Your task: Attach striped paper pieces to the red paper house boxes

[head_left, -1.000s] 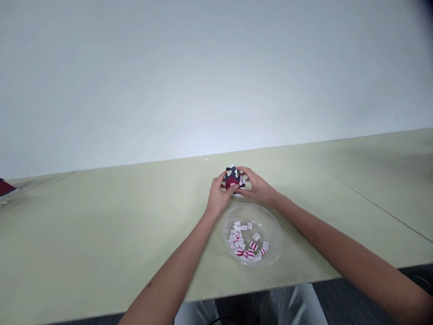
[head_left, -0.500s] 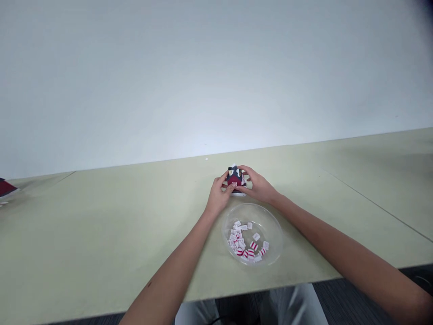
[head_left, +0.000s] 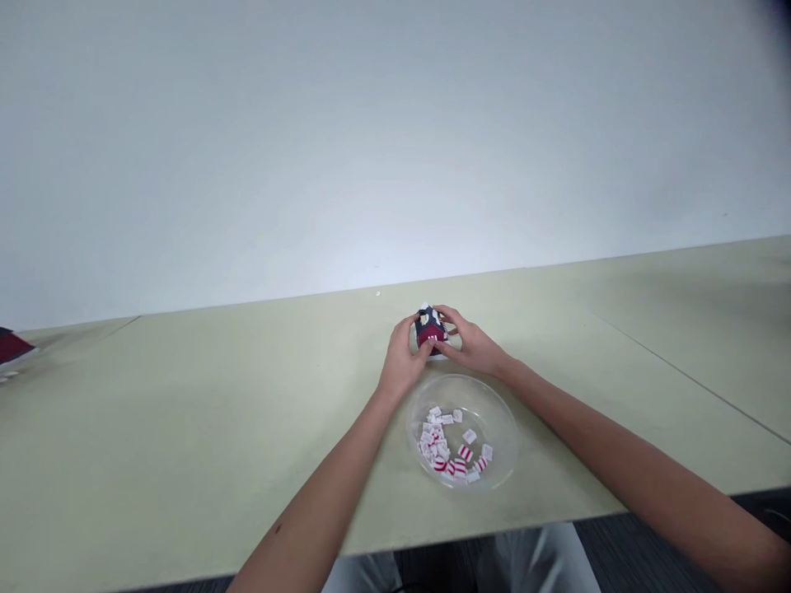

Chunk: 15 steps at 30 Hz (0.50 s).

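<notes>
A small dark red and black box (head_left: 430, 329) with white marks sits between both hands on the pale green table (head_left: 185, 428). My left hand (head_left: 401, 362) grips its left side, thumb on the front. My right hand (head_left: 473, 346) wraps its right side, fingers curled over the top. Just in front of the hands, a clear plastic bowl (head_left: 494, 412) holds several small white and red-striped pieces (head_left: 451, 449).
A dark red object (head_left: 12, 350) pokes in at the table's far left edge. A seam (head_left: 692, 379) crosses the table on the right. A plain white wall rises behind. The table's near edge runs just below the bowl.
Both hands have turned the box slightly between them; they stay in the same place. The view shifted down a little.
</notes>
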{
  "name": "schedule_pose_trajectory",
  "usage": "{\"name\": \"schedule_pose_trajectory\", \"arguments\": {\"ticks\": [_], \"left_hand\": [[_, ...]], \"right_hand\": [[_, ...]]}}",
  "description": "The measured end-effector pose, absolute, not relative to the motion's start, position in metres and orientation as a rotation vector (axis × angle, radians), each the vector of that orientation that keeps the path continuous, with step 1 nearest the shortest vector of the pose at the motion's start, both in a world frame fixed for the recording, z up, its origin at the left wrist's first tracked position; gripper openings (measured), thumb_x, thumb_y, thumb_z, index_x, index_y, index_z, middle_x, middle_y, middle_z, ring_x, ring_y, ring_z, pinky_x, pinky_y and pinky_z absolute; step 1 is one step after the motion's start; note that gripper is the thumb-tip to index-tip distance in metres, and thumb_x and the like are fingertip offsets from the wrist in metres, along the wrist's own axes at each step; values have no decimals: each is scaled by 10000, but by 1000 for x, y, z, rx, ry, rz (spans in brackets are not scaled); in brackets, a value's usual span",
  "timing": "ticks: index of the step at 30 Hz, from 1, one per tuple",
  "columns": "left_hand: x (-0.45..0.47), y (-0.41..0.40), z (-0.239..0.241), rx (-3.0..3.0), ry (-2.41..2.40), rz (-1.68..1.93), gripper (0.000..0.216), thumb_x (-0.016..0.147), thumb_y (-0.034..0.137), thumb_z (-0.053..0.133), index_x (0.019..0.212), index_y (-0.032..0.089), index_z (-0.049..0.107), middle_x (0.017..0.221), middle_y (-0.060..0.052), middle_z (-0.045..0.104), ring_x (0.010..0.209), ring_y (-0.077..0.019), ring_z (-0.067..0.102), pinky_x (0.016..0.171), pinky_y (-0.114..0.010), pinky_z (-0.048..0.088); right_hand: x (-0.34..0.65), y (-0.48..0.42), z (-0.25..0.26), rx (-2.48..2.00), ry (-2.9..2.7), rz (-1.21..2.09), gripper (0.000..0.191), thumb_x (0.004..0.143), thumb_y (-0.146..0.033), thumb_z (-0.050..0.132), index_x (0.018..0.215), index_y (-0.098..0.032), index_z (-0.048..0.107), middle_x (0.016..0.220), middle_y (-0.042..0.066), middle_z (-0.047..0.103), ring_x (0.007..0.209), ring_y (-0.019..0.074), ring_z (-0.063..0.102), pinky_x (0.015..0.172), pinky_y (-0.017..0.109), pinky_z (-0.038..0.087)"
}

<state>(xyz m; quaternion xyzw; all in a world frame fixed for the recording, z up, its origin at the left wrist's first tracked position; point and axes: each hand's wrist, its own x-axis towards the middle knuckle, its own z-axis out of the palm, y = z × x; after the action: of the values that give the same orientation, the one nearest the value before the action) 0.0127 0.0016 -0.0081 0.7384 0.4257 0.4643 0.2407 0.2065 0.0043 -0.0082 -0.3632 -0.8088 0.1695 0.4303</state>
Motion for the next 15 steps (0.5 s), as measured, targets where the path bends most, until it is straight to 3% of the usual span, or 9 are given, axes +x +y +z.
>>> {"name": "schedule_pose_trajectory", "arguments": {"ticks": [5,11,15], "left_hand": [[8,6,-7,1916,1085,1205,482,883,357,622,1319,251,447,1415,-87,532,1319,-253,499,1083,-434,404],[-1,9,-4,1916,975,1148,672,849,379,681,1433,276,365,1506,-91,449,1429,-260,382,1161,-434,327],[-4,7,-3,1930,939,1114,631,869,418,661,1427,277,401,1529,-82,428,1421,-265,396,1174,-437,313]], "right_hand": [[207,2,-6,-901,-2038,469,657,943,-418,584,1525,-313,299,1467,84,514,1275,281,579,991,454,550],[209,2,-5,-930,-2048,484,651,937,-422,599,1519,-333,321,1461,68,526,1279,288,578,984,457,560],[208,2,-6,-892,-2038,506,631,927,-403,610,1500,-337,354,1462,56,521,1278,274,577,955,427,582]]}}
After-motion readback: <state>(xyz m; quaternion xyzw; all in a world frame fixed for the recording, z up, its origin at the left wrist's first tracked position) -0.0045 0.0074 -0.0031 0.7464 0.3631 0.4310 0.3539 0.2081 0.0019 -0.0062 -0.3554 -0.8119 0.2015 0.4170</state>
